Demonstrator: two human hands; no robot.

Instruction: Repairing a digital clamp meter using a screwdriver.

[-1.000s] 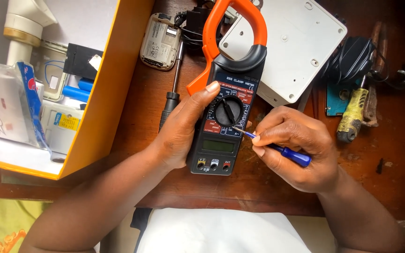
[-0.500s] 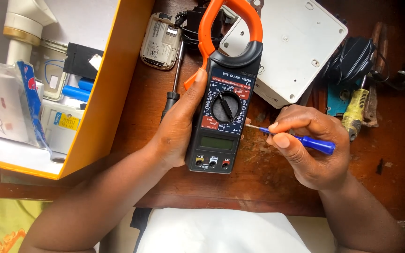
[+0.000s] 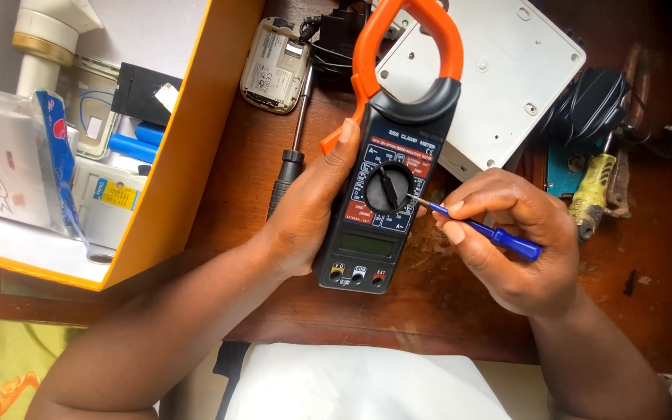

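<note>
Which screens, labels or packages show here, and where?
Grey-green rectangular display: blank, low on the black clamp meter with orange jaws, held by the left hand.
Yellow rectangular sticker: on a white block inside the yellow-walled box, left.
Clear plastic packet with red print: far left, in that box.
Pale label: on the grey oval device, top centre.
Right hand holds a blue-handled small screwdriver to the meter's dial.

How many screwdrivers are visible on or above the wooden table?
2. A small blue screwdriver is in the right hand, its tip at the clamp meter. A black-handled screwdriver lies beside the left hand. The clutter at right may hide more.
</note>
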